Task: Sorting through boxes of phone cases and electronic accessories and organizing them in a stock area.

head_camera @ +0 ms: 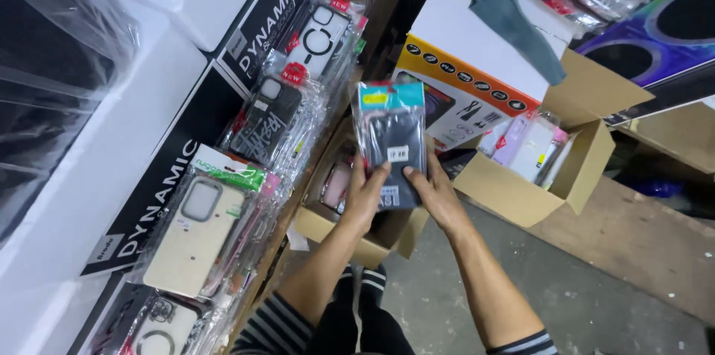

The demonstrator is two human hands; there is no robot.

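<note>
From the head camera, looking down, both hands hold up one thing: a dark phone case in a clear plastic bag with a blue and red card top [392,143]. The left hand [365,195] grips its lower left edge, fingers closed on the bag. The right hand [434,192] grips its lower right edge, thumb on the front and fingers behind. The arms wear sleeves with black and white stripes.

The bagged case is held just above a small open brown cardboard box [372,239] on the grey floor. More bagged cases lie inside that box, and one looks pink.

To the left of the small box, a row of bagged phone cases leans on big white and black boxes. One of them is a cream phone case with a green card top [197,224]. Higher up is a dark case with pale writing [264,120], and above that a clear case with a black ring [319,38].

To the right of the small box stands a bigger open brown cardboard box [573,154] with pale cases inside. Behind it sits a white box with an orange stripe [465,72], and a grey cloth [518,27] lies on top of it.
</note>
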